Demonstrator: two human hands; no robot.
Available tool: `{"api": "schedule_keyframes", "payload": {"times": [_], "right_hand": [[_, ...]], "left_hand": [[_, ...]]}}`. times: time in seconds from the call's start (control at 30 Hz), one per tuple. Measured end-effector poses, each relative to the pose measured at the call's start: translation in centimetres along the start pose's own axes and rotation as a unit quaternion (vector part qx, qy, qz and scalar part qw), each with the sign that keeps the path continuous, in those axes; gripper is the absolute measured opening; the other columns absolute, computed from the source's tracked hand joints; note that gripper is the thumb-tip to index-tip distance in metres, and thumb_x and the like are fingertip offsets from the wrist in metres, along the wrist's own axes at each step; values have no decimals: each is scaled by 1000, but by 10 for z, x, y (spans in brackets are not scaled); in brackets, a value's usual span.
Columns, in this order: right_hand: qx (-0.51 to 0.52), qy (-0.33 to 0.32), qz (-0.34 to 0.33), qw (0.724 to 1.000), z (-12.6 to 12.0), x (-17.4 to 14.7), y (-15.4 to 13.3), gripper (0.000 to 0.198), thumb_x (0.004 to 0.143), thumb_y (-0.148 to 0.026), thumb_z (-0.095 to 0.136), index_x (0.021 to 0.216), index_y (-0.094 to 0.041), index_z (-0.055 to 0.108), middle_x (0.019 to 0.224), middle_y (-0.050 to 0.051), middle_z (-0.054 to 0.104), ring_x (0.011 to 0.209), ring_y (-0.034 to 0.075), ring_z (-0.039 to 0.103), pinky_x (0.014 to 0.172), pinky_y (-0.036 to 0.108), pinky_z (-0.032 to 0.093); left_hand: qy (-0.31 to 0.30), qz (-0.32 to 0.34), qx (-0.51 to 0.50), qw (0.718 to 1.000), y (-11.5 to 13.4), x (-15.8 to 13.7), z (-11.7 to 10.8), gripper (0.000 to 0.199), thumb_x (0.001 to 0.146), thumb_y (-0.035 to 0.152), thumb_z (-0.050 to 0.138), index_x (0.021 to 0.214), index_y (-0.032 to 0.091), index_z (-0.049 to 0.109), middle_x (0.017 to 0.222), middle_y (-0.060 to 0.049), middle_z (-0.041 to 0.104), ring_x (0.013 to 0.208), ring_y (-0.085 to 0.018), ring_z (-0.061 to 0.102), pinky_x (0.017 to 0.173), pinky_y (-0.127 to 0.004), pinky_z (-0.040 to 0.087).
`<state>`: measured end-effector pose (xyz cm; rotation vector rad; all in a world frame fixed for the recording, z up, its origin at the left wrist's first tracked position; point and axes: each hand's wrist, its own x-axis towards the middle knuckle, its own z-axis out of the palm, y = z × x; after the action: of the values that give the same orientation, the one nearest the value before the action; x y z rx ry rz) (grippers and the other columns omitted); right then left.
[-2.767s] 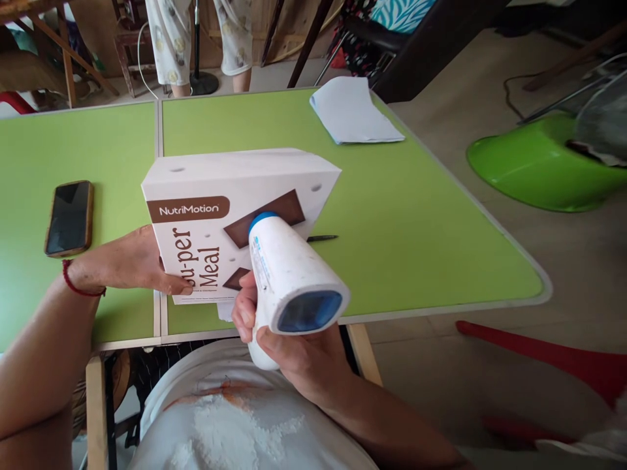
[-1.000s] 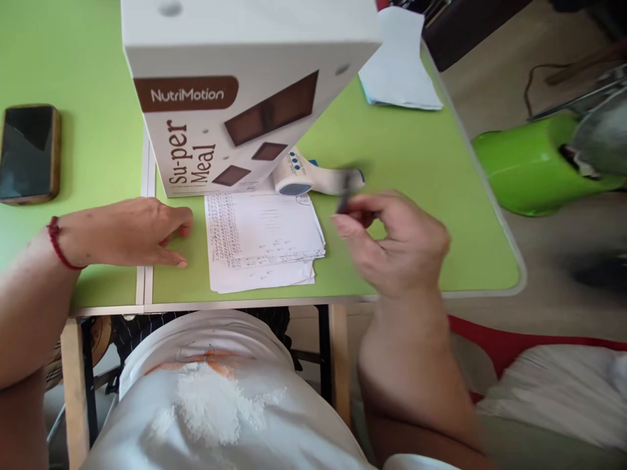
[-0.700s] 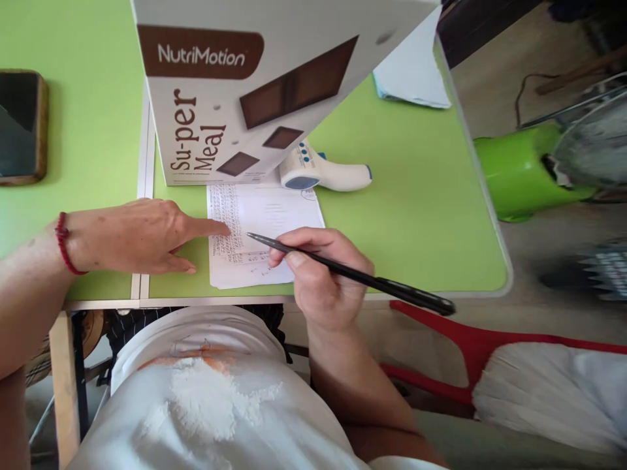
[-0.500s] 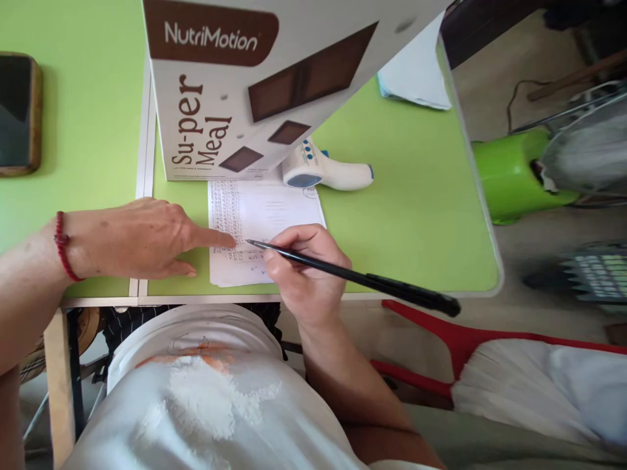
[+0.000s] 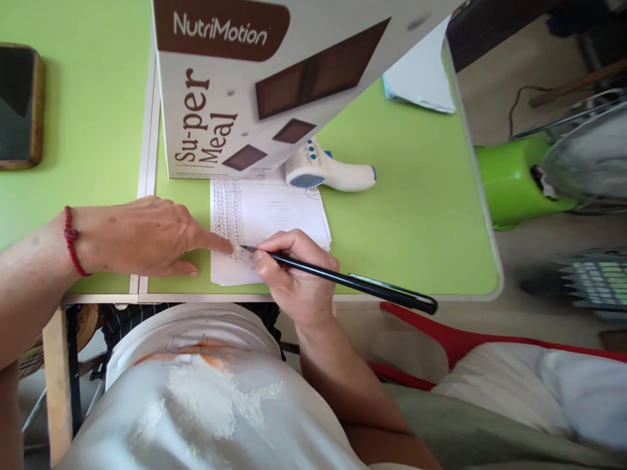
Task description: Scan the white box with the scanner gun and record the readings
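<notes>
My right hand (image 5: pixel 301 274) is closed around a black pen (image 5: pixel 353 281). The pen's tip meets the lower left part of a white sheet of paper (image 5: pixel 279 205) that carries dense rows of small handwriting along its left side. From the left, my left hand (image 5: pixel 151 238) reaches over the table's edge onto the sheet, holding nothing. Its index finger is stretched out and touches the paper just left of the pen tip; its thumb is apart and the other fingers are curled under, partly hidden.
A white NutriMotion box (image 5: pixel 196 111) stands behind the paper, beside a white infrared thermometer (image 5: pixel 337 173). A phone (image 5: pixel 19 108) lies at the far left of the green table (image 5: pixel 416 228). Folded papers (image 5: pixel 421 72) are at the back right. A red chair (image 5: pixel 455 336) stands at the front right.
My right hand and the pen have moved slightly left, bringing the tip nearer to my left index finger. That finger has shifted a little down the sheet.
</notes>
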<state>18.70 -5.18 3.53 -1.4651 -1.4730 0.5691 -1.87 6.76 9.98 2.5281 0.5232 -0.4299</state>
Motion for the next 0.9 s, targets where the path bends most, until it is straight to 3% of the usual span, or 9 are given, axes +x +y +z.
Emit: {"api": "schedule_keyframes", "payload": {"times": [0.33,0.9], "right_hand": [[-14,-10,-51,999,1,3,-3,10,81,-19,63,73,-22,60,58,-6,60,49,8,52,49,21,44],[-32,-12,-55,998,1,3,-2,10,80,-20,62,71,-22,58,56,-6,60,47,9,52,47,21,44]], "left_hand": [[-53,-30,32,998,8,1,-9,57,97,33,61,152,38,46,98,-5,78,74,-22,67,70,-27,41],[-47,-26,3,999,6,-1,-8,56,97,31,64,151,37,48,101,-3,78,76,-22,68,72,-27,39]]}}
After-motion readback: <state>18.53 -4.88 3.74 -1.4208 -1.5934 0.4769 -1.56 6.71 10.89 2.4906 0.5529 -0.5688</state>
